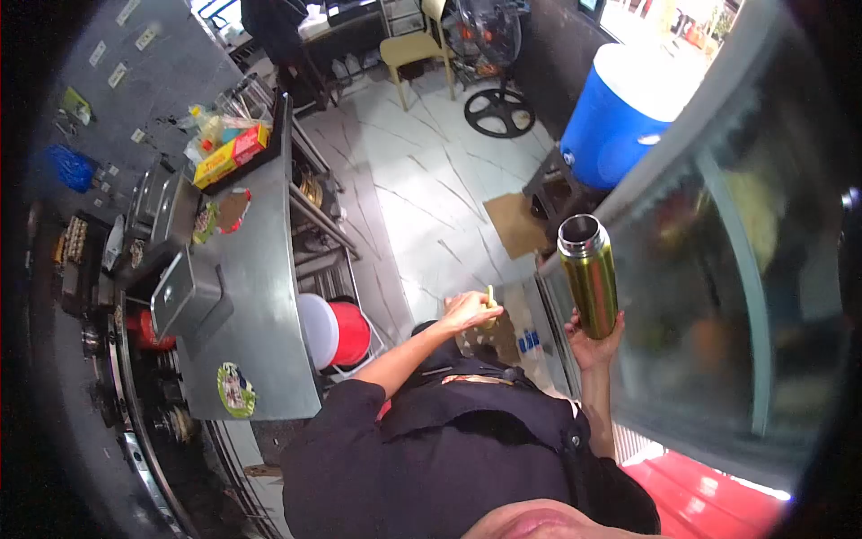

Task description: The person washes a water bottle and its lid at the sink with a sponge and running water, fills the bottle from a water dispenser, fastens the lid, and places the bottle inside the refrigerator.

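My right hand (597,343) is wrapped round the lower part of a shiny green-gold thermos bottle (593,283). The bottle stands nearly upright, uncapped, its steel mouth facing up. In front of my body, my left hand (471,311) is closed on a small yellow-green piece (490,296); only a narrow strip of it shows past the fingers, and its kind is hidden. The two hands are apart. Just right of the bottle stands a large glass door (664,296) with a pale frame strip.
On my left runs a steel counter (256,314) holding a steel container (189,292) and a yellow-red box (231,156). Below it sits a red bucket (348,332). A blue drink cooler (620,117) stands ahead right, a yellow chair (416,48) at the back.
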`<action>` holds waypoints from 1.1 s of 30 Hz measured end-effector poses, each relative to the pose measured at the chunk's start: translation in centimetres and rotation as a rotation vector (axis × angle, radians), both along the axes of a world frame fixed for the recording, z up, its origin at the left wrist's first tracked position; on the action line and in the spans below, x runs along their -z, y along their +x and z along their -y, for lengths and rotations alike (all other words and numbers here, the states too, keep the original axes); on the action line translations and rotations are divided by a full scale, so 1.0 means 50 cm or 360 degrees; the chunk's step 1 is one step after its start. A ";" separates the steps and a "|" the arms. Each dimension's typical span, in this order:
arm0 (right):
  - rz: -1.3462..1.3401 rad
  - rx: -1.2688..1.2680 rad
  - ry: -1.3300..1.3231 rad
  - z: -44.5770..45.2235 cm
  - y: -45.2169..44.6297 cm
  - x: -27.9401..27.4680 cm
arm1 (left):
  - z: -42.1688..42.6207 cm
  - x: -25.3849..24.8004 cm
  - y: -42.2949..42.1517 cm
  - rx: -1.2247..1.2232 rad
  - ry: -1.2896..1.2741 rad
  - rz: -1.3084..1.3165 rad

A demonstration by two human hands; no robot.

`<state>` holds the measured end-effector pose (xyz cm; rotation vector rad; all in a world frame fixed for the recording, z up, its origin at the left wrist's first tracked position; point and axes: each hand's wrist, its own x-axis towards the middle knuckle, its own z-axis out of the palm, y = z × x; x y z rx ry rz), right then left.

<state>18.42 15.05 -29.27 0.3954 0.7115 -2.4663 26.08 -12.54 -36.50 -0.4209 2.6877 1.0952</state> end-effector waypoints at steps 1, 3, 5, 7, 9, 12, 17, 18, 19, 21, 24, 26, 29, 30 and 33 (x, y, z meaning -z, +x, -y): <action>-0.0004 0.0002 0.0047 0.022 -0.033 0.003 | 0.047 0.008 -0.030 -0.0045 0.0303 0.0215; 0.0024 -0.0039 0.0031 0.074 -0.096 0.010 | 0.138 0.019 -0.089 -0.0271 0.1504 0.0755; 0.0012 -0.0078 0.0016 0.123 -0.155 0.034 | 0.202 0.032 -0.143 -0.0375 0.2403 0.0623; -0.0024 -0.0141 0.0001 0.190 -0.217 0.073 | 0.231 -0.058 -0.214 -0.0280 0.2790 0.0253; 0.0046 -0.0060 0.0112 0.283 -0.270 0.085 | 0.263 -0.064 -0.319 0.0193 0.3023 -0.0022; 0.0080 -0.0083 0.0225 0.421 -0.350 0.092 | 0.299 -0.049 -0.471 0.0465 0.2453 -0.0356; 0.0052 -0.0497 0.0210 0.529 -0.499 0.111 | 0.439 -0.126 -0.681 0.0382 0.2553 -0.0229; -0.0068 -0.0571 0.0216 0.535 -0.530 0.112 | 0.460 -0.122 -0.708 0.0372 0.2516 -0.0234; -0.0040 -0.0525 0.0387 0.545 -0.575 0.118 | 0.475 -0.104 -0.742 0.0350 0.2479 -0.0288; -0.0339 -0.0975 0.1829 0.530 -0.602 0.195 | 0.512 -0.067 -0.799 0.0235 0.2257 -0.0124; -0.1339 -0.1702 0.3662 0.469 -0.644 0.337 | 0.540 0.045 -0.896 0.0184 0.1935 0.0160; -0.0855 -0.1097 0.3417 0.472 -0.705 0.357 | 0.525 0.180 -0.955 0.0190 0.1789 -0.0031; -0.0928 -0.0971 0.3449 0.441 -0.836 0.426 | 0.486 0.345 -1.032 0.0199 0.1131 -0.0311; -0.1002 -0.0911 0.3484 0.436 -0.886 0.448 | 0.468 0.386 -1.056 0.0181 0.1112 -0.0242; -0.1197 -0.0690 0.3571 0.438 -1.028 0.516 | 0.411 0.501 -1.129 0.0223 0.0836 -0.0105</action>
